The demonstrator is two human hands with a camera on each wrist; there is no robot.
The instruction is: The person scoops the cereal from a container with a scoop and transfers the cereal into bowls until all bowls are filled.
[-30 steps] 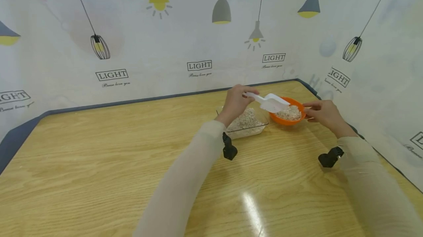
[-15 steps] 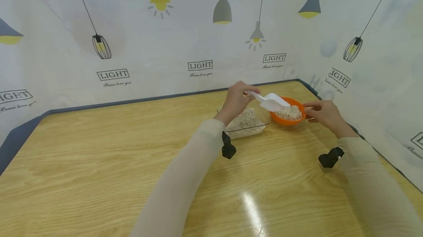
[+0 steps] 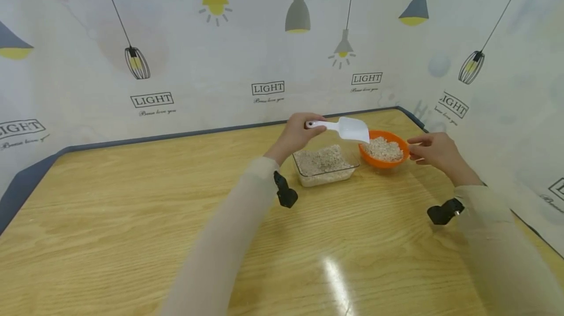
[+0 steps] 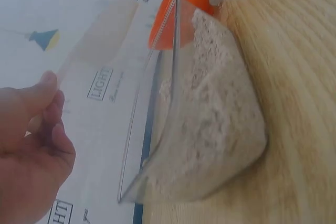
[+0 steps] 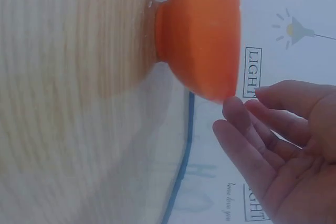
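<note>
My left hand [image 3: 296,132] grips the handle of a white scoop [image 3: 354,129]. The scoop is held above the table, its tip near the left rim of an orange bowl [image 3: 382,163]. Pale flakes [image 3: 385,149], like oats, lie in the bowl. Below the scoop and left of the bowl stands a clear rectangular dish [image 3: 327,178] with more flakes [image 4: 210,103]. My right hand [image 5: 283,140] is at the bowl's right side. In the right wrist view its fingertips meet or nearly meet the rim, and its thumb lies off the bowl.
A wooden table [image 3: 132,218] carries the dish and bowl near its far right corner. Behind and to the right hangs a white cloth [image 3: 211,61] printed with lamps. Black wrist cameras [image 3: 287,196] sit on both sleeves.
The scoop was tipped over the bowl; my left hand has drawn it back left and turned it. More of the dish shows now. My right fingers have eased off the bowl's rim.
</note>
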